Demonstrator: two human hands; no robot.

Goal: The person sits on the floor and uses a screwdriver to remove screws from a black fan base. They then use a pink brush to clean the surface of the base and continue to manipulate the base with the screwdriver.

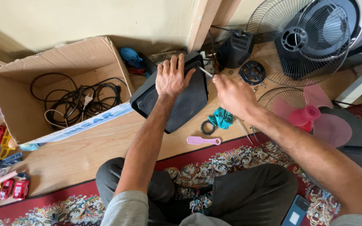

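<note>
My knees in dark trousers (248, 192) fold over the patterned red rug (239, 161). Beyond them, on the wooden floor (84, 155), my left hand (171, 77) lies flat, fingers spread, on the black plastic housing (181, 100). My right hand (231, 94) pinches a thin metal tool (206, 72), probably a screwdriver, its tip at the housing's upper right edge. A pink handle (203, 140) and teal cloth (221, 118) lie just beside the housing. A cardboard box (17, 113) of black cables (78, 100) sits left; a fan grille (306, 37) far right.
</note>
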